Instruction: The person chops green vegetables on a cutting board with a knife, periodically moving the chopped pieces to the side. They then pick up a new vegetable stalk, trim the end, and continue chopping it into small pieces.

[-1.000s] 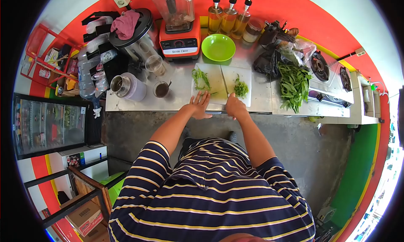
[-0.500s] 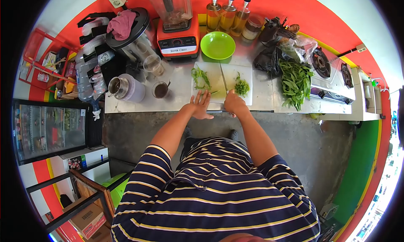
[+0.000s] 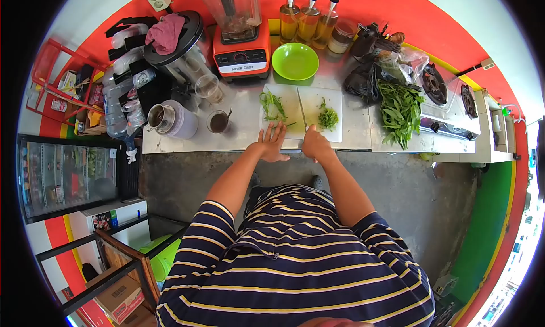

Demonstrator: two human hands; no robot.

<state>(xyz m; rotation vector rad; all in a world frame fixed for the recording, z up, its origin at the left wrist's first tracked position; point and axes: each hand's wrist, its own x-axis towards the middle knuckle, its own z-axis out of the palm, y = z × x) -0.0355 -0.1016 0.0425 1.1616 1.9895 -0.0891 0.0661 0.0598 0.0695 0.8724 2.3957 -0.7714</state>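
My right hand is closed round the handle of a knife, whose blade points away from me across the white cutting board. Fingers spread, my left hand rests at the board's front left corner. Just beyond its fingertips lie long green leaf strips. To the right of the blade sits a small heap of finely chopped greens. A thin green piece lies between my left hand and the knife. The knife's handle is mostly hidden in my fist.
Behind the board stand a green bowl, a red blender and pump bottles. At left are a glass of dark drink and an open flask. Leafy greens lie at right, beside a gas stove.
My right hand and the knife have shifted very slightly towards me. My left hand stays in place, and the chopped heap looks the same.
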